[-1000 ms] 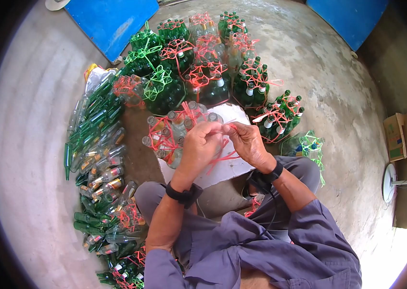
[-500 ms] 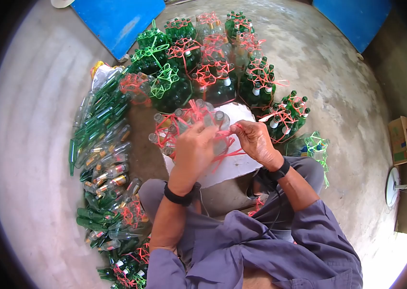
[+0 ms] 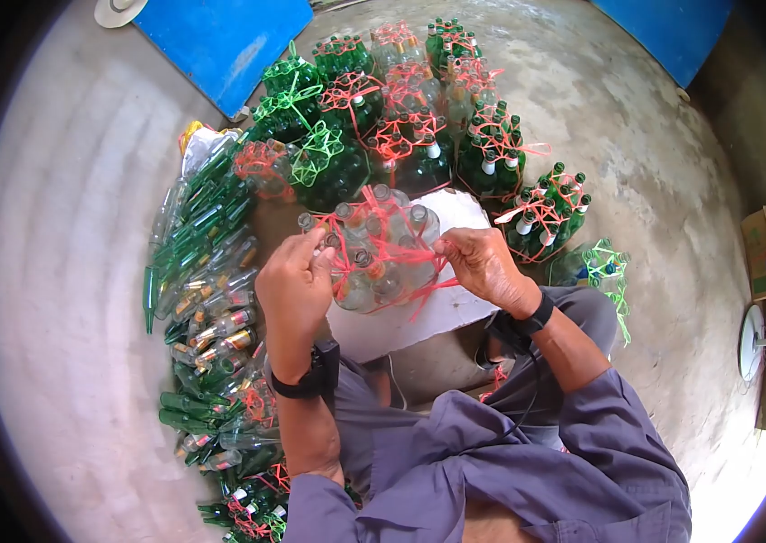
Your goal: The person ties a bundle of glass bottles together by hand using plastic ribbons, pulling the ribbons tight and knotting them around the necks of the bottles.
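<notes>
I am gripping the left side of the bundle of clear bottles point(image 3: 363, 288) with my left hand point(image 3: 295, 282), fingers curled round an outer bottle's neck. My right hand point(image 3: 484, 264) is pinching the red string point(image 3: 394, 256) at the bundle's right edge, thumb and fingers closed on it, though I cannot quite tell how many strands. The bundle is sitting on the white board point(image 3: 424, 321) before my knees, with tied green bundles point(image 3: 338, 172) just beyond and loose bottles point(image 3: 206, 271) heaped to my left.
</notes>
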